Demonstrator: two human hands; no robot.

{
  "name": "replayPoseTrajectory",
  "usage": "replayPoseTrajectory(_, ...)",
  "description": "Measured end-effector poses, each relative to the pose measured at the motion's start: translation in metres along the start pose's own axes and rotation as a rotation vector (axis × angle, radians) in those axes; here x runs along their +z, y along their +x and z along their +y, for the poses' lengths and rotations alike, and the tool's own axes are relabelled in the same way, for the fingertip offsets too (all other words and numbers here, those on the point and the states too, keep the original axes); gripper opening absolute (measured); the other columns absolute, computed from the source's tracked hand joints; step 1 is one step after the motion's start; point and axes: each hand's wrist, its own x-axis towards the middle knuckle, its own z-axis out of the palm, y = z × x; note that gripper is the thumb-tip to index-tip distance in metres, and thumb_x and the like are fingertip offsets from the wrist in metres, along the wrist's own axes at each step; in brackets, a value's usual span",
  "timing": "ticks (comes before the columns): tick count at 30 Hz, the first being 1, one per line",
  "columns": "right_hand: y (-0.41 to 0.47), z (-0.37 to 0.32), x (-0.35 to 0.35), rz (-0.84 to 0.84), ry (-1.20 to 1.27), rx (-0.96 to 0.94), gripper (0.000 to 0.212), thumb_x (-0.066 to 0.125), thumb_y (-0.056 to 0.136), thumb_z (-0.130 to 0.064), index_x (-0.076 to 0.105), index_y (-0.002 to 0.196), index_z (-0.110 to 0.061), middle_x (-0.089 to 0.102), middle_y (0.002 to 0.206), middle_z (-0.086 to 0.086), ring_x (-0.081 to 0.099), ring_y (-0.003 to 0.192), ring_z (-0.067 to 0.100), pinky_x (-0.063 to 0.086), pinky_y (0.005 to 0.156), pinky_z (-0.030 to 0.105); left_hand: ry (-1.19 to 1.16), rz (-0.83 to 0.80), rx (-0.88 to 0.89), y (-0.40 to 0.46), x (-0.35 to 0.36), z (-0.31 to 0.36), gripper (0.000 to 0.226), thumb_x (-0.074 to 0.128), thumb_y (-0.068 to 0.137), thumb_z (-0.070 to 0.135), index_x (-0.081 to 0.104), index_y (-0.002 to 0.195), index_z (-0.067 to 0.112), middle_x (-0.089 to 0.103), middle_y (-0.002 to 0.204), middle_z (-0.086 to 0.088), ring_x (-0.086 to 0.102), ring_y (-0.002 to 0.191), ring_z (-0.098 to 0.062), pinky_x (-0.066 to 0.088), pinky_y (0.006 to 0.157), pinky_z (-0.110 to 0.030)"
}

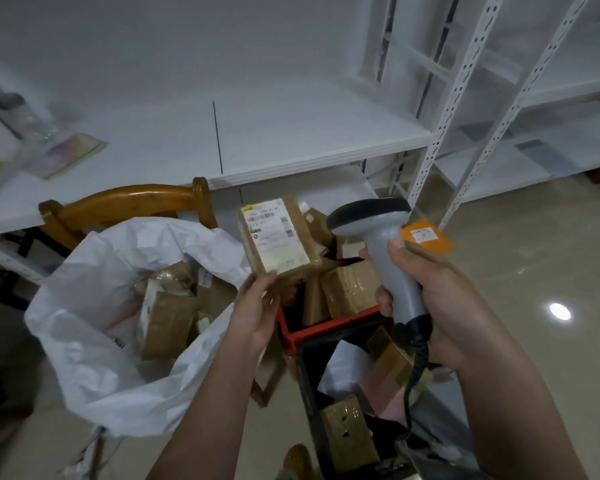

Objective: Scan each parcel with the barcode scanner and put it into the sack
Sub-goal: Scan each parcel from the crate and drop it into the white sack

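**Parcel held up to the scanner**

The left hand (pixel 257 306) held a brown parcel (pixel 278 236) by its lower edge, its grip closed on the box with the fingers curled up behind it and the white shipping label facing the camera. The parcel stood upright and slightly tilted, just above that hand. The right hand (pixel 437 299) was wrapped round the grey handle of the barcode scanner (pixel 383 251), its grip clamped tight, thumb lying along the handle; the scanner's dark head rose above the hand, just right of the parcel, and its black cable hung down below the wrist. To the left of the left hand the white sack (pixel 94 327) gaped open, with several brown parcels already lying inside. Between and beyond the two hands sat a red crate (pixel 293 332) holding more taped boxes, with an orange packet (pixel 426 235) just past the right hand's fingers. A wooden chair (pixel 125 202) stood behind the sack, against white shelving (pixel 291 147).
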Motion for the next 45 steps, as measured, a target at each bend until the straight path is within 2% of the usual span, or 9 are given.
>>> replayPoseTrajectory(5,0.018,0.019,0.029,0.04,0.007,0.067,0.022,0.067,0.084,-0.044,0.078,0.077,-0.027,0.065,0.096,0.017,0.055,0.05,0.015,0.047,0.047,0.025,-0.035,0.46,0.298,0.001,-0.042,0.069,0.069,0.08,0.078,0.023,0.048,0.138,0.014,0.062,0.129,-0.002,0.062,0.114,-0.02,0.051,0.098,-0.039)
replayPoseTrajectory(9,0.03,0.035,0.052,0.052,-0.022,0.138,0.025,0.059,0.097,-0.036,0.071,0.101,-0.014,0.063,0.099,0.018,0.054,0.048,0.014,0.046,0.045,0.025,0.163,0.809,0.257,0.008,-0.09,0.106,0.089,0.08,0.073,0.048,0.037,0.145,0.016,0.052,0.14,-0.007,0.053,0.125,-0.028,0.048,0.1,-0.041)
replayPoseTrajectory(14,0.035,0.049,0.071,0.051,-0.075,0.204,0.033,0.057,0.097,-0.037,0.068,0.111,-0.009,0.061,0.092,0.017,0.053,0.048,0.014,0.044,0.045,0.025,0.593,0.864,0.265,0.03,-0.117,0.127,0.094,0.059,0.082,0.067,0.024,0.153,0.016,0.032,0.155,-0.012,0.033,0.141,-0.032,0.023,0.117,-0.047)
replayPoseTrajectory(20,0.042,0.056,0.063,0.119,-0.075,0.237,0.032,0.059,0.095,-0.041,0.072,0.102,-0.013,0.059,0.061,0.003,0.054,0.049,0.013,0.045,0.049,0.026,0.475,0.61,0.338,0.043,-0.09,0.094,0.065,0.077,0.079,0.043,0.051,0.133,0.016,0.055,0.132,-0.003,0.06,0.109,-0.023,0.055,0.088,-0.033)
replayPoseTrajectory(24,0.041,0.057,0.032,0.208,-0.077,0.201,0.026,0.062,0.094,-0.042,0.077,0.088,-0.022,0.061,0.063,0.006,0.057,0.05,0.016,0.046,0.047,0.028,0.543,0.415,0.316,0.054,-0.056,0.06,0.068,0.078,0.081,0.033,0.044,0.137,0.016,0.049,0.138,-0.012,0.058,0.117,-0.029,0.054,0.095,-0.043)
replayPoseTrajectory(30,0.029,0.048,-0.05,0.422,-0.14,0.096,0.029,0.055,0.1,-0.04,0.072,0.083,-0.023,0.057,0.058,0.004,0.054,0.047,0.017,0.043,0.045,0.028,0.822,0.189,0.397,0.049,0.013,-0.01,0.062,0.076,0.082,0.029,0.041,0.133,0.022,0.041,0.128,-0.001,0.053,0.108,-0.017,0.05,0.08,-0.021)
replayPoseTrajectory(37,0.019,0.044,-0.153,0.537,-0.082,0.122,0.026,0.055,0.099,-0.041,0.068,0.097,-0.018,0.061,0.081,0.011,0.056,0.048,0.013,0.044,0.042,0.029,1.067,-0.194,-0.109,0.047,0.067,-0.11,0.03,0.073,0.086,0.018,0.057,0.111,0.019,0.062,0.116,-0.007,0.065,0.1,-0.023,0.056,0.087,-0.038)
replayPoseTrajectory(42,0.033,0.055,-0.218,0.523,-0.017,0.18,0.022,0.058,0.098,-0.041,0.07,0.092,-0.024,0.061,0.09,0.011,0.056,0.051,0.012,0.044,0.049,0.029,1.173,-0.223,-0.233,0.049,0.088,-0.191,0.05,0.076,0.082,0.009,0.054,0.127,0.001,0.062,0.11,-0.008,0.061,0.099,-0.02,0.05,0.078,-0.027)
replayPoseTrajectory(45,0.045,0.07,-0.244,0.465,0.006,0.217,0.028,0.063,0.088,-0.047,0.071,0.096,-0.021,0.056,0.086,0.011,0.056,0.055,0.013,0.045,0.049,0.027,1.308,-0.277,-0.27,0.065,0.086,-0.235,0.068,0.08,0.078,0.01,0.045,0.136,0.005,0.054,0.129,-0.007,0.053,0.119,-0.02,0.045,0.091,-0.028)
